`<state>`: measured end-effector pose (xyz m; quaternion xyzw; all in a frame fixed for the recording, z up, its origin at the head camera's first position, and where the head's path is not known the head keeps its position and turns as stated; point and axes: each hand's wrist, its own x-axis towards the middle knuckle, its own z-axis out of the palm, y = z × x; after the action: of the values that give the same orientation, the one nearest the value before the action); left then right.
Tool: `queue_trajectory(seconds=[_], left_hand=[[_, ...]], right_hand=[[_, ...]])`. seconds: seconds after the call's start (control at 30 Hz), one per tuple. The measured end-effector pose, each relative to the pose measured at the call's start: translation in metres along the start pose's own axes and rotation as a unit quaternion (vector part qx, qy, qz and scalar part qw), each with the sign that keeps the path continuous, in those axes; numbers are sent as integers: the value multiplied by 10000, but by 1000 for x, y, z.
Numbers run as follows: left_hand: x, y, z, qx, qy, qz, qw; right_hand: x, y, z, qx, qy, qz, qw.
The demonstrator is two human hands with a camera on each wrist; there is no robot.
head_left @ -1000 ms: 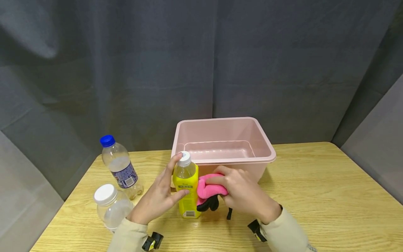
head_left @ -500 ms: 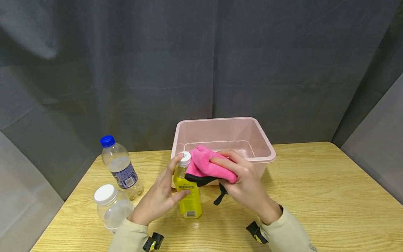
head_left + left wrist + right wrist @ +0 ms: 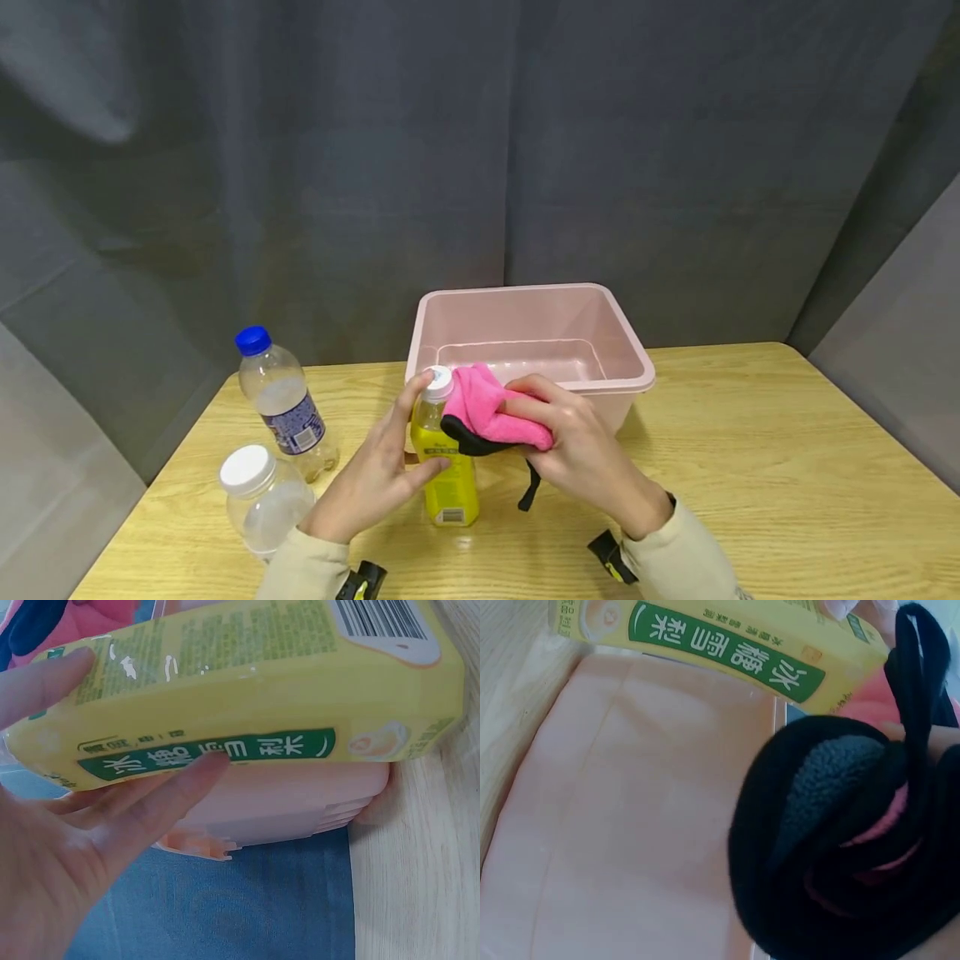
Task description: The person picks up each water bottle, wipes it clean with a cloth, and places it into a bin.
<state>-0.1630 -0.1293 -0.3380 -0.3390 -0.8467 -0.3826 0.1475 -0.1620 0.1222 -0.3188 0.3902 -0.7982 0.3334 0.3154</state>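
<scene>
Fingers of the L hand (image 3: pixel 375 475) wrap the yellow bottle (image 3: pixel 459 483), thumb across front, index up at the white cap (image 3: pixel 439 380). R hand (image 3: pixel 581 446) pinches a bunched pink cloth (image 3: pixel 491 404) against bottle's upper R side, nr neck. Bottle stands upright on the wood table (image 3: pixel 750 442), just in front of the pink tub (image 3: pixel 528 312): clear neck, glossy yellow wrap, barcode nr base; wrist cams show green panel (image 3: pixel 202 756) w/ white Chinese chars + small round pic. Cloth = fuzzy, folded over, thick black edging, dark loop (image 3: pixel 529 487) hanging below; R wrist cam shows greyish fleece (image 3: pixel 832 772) inside fold. Off L: blue-capped bottle (image 3: pixel 296 417), clear w/ purple-blue label; nearer, clear white-lidded jar (image 3: pixel 273 508), partly behind L forearm. Dk grey curtain (image 3: pixel 360 167) at back.
</scene>
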Motion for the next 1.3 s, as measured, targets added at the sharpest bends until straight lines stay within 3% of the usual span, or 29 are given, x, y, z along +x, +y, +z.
queue_trajectory(seconds=[0.13, 0.23, 0.3, 0.43, 0.5, 0.57, 0.97, 1.13, 1.3], left_hand=[[-2, 0, 0, -134, -4, -77, 9999], [-1, -1, 0, -114, 11, -5, 9999], [-1, -1, 0, -69, 9, -2, 10000], [-1, -1, 1, -12, 19, 2, 10000], [-1, -1, 1, 23, 36, 31, 10000], [-1, -2, 1, 66, 54, 104, 9999], [-1, 0, 3, 21, 45, 54, 10000], [-1, 1, 2, -15, 23, -26, 10000], [-1, 1, 0, 14, 25, -49, 10000]], right_hand=[[0, 1, -1, -101, -365, 12, 9993], [-3, 2, 0, -335, -1025, 130, 9941], [-7, 4, 5, -484, -1676, 286, 9842], [-17, 8, 20, -718, -2937, 661, 9509], [-22, 10, 28, -802, -3298, 763, 9376], [-27, 11, 33, -877, -3460, 784, 9308], [-26, 14, 26, -940, -3418, 681, 9326], [-14, 10, 8, -572, -2702, 555, 9595], [-5, 5, -7, -187, -1427, 244, 9893]])
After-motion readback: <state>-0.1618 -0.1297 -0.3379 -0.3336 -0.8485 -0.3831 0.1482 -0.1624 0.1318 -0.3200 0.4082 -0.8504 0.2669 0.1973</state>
